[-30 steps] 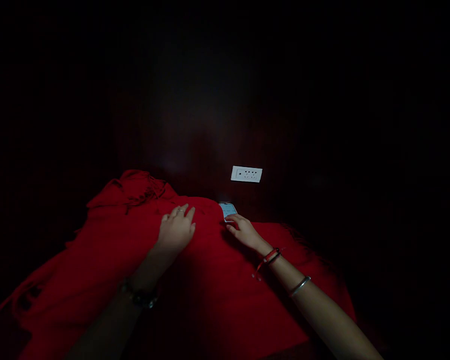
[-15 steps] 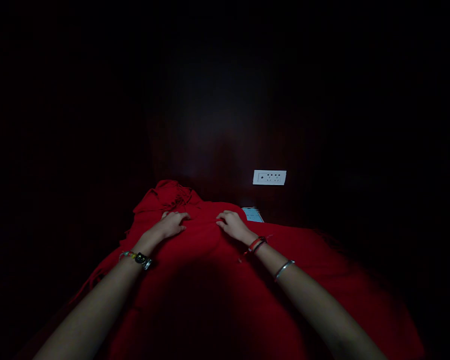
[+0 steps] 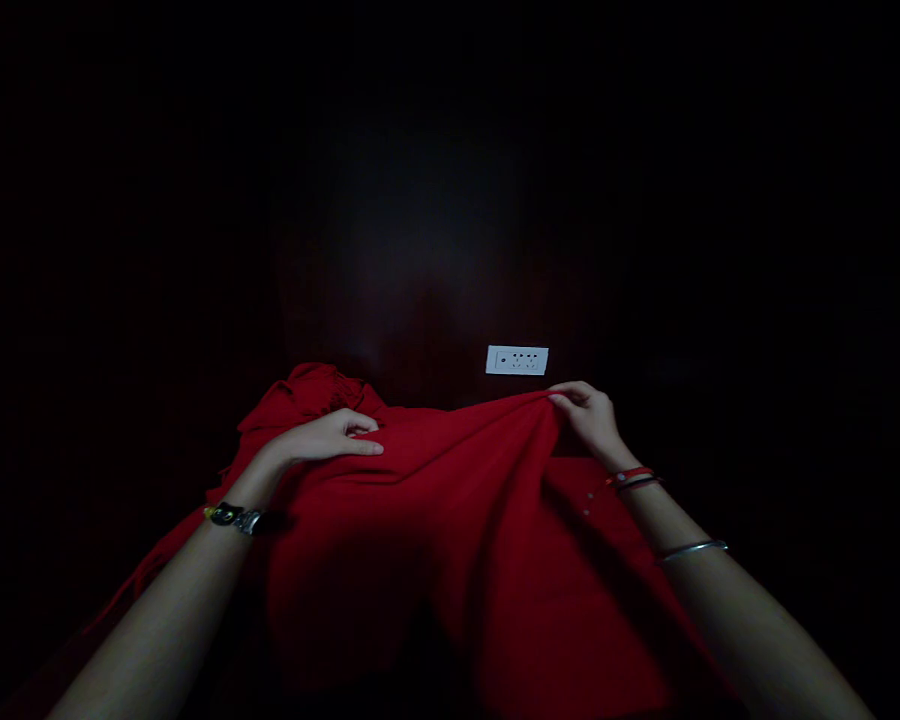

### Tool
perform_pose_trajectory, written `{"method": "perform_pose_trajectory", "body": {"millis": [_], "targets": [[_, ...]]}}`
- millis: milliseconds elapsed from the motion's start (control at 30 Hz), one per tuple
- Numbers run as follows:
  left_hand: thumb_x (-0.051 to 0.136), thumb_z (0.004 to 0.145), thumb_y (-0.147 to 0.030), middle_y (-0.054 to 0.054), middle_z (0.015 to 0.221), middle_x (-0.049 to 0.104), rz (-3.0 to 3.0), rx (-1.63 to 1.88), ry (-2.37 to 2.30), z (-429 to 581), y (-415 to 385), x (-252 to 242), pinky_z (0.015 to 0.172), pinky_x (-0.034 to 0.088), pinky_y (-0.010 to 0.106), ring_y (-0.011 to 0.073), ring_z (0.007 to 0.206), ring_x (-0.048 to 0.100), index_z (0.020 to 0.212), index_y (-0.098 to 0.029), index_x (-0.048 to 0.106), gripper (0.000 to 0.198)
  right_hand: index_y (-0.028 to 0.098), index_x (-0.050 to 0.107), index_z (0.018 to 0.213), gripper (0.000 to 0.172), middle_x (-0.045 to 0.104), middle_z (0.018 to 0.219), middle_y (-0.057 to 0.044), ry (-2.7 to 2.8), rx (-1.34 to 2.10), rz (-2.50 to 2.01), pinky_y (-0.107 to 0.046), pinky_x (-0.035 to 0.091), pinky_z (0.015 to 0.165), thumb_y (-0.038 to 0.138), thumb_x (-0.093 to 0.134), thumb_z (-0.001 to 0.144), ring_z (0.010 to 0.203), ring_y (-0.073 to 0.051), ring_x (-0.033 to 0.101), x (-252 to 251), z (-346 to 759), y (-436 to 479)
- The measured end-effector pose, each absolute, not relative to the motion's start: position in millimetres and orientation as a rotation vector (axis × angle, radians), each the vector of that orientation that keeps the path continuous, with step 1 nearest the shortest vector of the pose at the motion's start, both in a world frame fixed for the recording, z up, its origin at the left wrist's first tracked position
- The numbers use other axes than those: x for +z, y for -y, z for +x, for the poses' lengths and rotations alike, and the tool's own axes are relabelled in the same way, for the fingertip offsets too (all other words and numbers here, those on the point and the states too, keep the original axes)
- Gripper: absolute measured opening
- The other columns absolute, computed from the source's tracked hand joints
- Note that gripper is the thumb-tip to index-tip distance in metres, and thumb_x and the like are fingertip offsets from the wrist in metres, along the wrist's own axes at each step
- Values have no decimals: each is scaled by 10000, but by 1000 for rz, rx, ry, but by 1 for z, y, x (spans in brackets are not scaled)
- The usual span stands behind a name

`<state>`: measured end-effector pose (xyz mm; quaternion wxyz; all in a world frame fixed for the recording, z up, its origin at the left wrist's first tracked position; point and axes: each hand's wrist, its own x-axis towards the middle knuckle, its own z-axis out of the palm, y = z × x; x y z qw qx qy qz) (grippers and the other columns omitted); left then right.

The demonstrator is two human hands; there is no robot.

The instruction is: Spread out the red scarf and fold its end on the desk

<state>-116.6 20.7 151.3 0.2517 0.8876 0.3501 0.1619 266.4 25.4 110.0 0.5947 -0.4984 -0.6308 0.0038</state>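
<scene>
A large red fringed scarf (image 3: 450, 470) spreads across the surface in front of me. My right hand (image 3: 589, 415) pinches its edge between thumb and fingers and holds it raised on the right, so folds hang down from that point. On the left, my left hand (image 3: 337, 435) grips the cloth with thumb and fingers close together; part of its grip is hidden in shadow. Between both hands the upper edge runs taut and slants up to the right. Beyond my left hand, a bunched part of the scarf with fringe lies in a heap.
A white wall socket panel (image 3: 517, 360) is set in the dark reddish-brown back wall (image 3: 420, 290), just beyond my right hand. Deep darkness hides both sides of the space.
My right hand has moved right and lifted the scarf's edge with it. My left hand stays near its former place. The phone by the wall is now out of sight.
</scene>
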Motion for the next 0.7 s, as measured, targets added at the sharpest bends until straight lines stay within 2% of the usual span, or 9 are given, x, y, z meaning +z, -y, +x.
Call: {"method": "perform_pose_trajectory", "body": {"millis": [167,233,300,367,467,533,600,667,700], "targets": [[569,674,-405,-22,623,520,2340,236,-866,-106,-23,140,529,302,191,105,576,436,662,-123,597,284,139,633,803,196,634,750,-57,1083,150,-1421,-306,452,645,225,570,639,689,-176,582,119,343,-30],[558,683,-403,-23,628,516,2315,415,-844,-96,-25,139,532,308,191,103,580,433,671,-122,589,283,125,639,767,177,635,738,-81,1060,91,-1669,-349,451,684,199,591,614,726,-213,589,119,354,-27],[523,712,-411,-26,657,517,2261,697,-814,-79,-25,139,544,324,193,103,596,437,713,-126,574,289,126,646,772,193,636,811,-105,1174,30,-1778,-378,434,760,189,622,591,827,-244,581,119,342,-20],[490,741,-404,-24,690,526,2244,863,-755,-60,-22,140,564,343,198,106,618,445,746,-130,566,285,156,631,905,291,605,989,-103,1438,28,-1618,-360,405,839,237,622,626,959,-232,538,119,305,-9],[471,768,-359,-10,742,556,2351,809,-622,-37,-14,142,626,367,212,118,676,472,776,-133,576,249,217,499,1142,434,519,1170,-68,1937,317,-1203,-326,388,877,362,547,735,1041,-180,491,120,225,15],[467,777,-330,-4,770,571,2425,764,-568,-33,-8,144,663,367,218,123,709,481,788,-140,582,223,197,524,1092,435,555,1096,-60,2088,421,-1077,-309,398,845,384,588,705,974,-175,514,122,179,28],[468,779,-329,-6,768,567,2459,753,-583,-39,-5,145,662,360,214,121,708,476,772,-144,578,215,155,598,838,285,605,808,-31,2107,514,-1064,-285,428,712,411,562,717,755,-152,546,124,152,35],[480,768,-353,-17,722,543,2458,714,-636,-50,-5,145,618,349,204,113,664,457,723,-144,562,228,151,558,657,296,536,607,9,2013,661,-1057,-250,409,577,439,541,720,588,-118,499,129,148,38],[496,754,-361,-24,693,528,2454,670,-660,-55,-8,143,591,340,199,107,637,444,694,-144,552,232,156,535,626,309,507,568,20,1927,726,-1039,-237,390,532,452,541,713,547,-109,478,132,153,38]]}}
